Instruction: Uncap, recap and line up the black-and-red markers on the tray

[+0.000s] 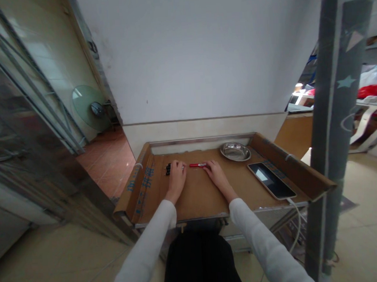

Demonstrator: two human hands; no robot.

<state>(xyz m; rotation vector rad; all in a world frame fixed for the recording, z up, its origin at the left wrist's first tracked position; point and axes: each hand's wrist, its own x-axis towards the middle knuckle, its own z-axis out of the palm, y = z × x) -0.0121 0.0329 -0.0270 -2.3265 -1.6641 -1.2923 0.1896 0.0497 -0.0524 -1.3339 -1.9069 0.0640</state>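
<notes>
The slim red stick point(196, 165) lies between the hands on the cardboard-covered tabletop point(204, 195); the right hand point(216, 172), loosely curled, meets its right end, pinch unclear, where light pressure should steady it. The left hand point(177, 174), half-curled, hold hidden, is beside black pieces point(167, 169), best kept undisturbed

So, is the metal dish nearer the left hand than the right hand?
No, the metal dish sits on the cardboard just beyond the right hand, farther from the left hand.
</notes>
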